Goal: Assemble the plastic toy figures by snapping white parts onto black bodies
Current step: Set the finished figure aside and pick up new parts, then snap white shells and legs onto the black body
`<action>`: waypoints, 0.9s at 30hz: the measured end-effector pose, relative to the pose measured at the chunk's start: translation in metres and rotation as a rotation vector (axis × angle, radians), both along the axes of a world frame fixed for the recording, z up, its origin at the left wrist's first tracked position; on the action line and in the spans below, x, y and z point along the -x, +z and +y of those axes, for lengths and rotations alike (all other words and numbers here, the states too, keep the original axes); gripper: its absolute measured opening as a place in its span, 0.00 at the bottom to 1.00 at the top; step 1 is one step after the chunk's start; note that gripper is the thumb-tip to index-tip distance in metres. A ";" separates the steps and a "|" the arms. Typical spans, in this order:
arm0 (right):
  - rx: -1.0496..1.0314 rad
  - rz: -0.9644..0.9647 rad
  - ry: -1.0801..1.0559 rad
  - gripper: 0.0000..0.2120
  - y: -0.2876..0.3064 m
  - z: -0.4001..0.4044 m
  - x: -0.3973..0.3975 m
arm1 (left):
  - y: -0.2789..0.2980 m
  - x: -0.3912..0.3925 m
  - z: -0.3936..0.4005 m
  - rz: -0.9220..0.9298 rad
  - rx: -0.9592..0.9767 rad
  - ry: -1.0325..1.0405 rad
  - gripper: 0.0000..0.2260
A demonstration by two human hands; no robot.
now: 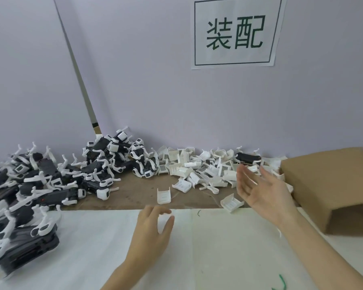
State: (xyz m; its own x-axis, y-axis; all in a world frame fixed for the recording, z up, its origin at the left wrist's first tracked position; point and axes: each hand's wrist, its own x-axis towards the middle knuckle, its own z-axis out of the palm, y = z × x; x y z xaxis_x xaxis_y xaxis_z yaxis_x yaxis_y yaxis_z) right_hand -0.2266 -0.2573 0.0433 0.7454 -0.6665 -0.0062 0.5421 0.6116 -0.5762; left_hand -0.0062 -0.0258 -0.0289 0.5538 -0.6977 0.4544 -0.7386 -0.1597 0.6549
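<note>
Right hand [260,191] hangs released, fingers spread, above loose white parts [197,166] heaped at the wall; left hand [153,229] hovers over the white cloth [218,248], fingers loosely curled, holding nothing. Assembled black-and-white figures [40,181] crowd the left, a cardboard box [333,181] the right.

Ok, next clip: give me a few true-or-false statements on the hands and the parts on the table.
1. The right hand is open and holds nothing. True.
2. The left hand grips a black toy body. False: no black body is in it; its fingers curl over the white cloth.
3. The loose white parts lie by the wall. True.
4. The cardboard box sits on the left. False: it is on the right.
</note>
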 end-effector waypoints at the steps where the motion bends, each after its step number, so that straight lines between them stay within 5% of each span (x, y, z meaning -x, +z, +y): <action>1: -0.004 0.028 0.010 0.23 -0.007 0.001 -0.009 | 0.003 -0.015 -0.007 -0.066 -0.057 0.054 0.07; 6: -0.041 0.140 0.051 0.18 -0.029 -0.002 -0.048 | 0.043 -0.114 -0.036 -0.504 -0.603 0.507 0.20; 11: -0.040 0.155 0.087 0.17 -0.035 -0.005 -0.063 | 0.040 -0.177 -0.032 -0.468 -0.894 0.649 0.24; 18: -0.021 0.174 0.082 0.17 -0.036 -0.001 -0.056 | 0.031 -0.168 -0.025 -0.264 -0.500 0.574 0.18; 27: -0.028 0.213 0.062 0.15 -0.034 0.033 -0.018 | 0.040 -0.048 -0.006 0.039 0.068 0.087 0.20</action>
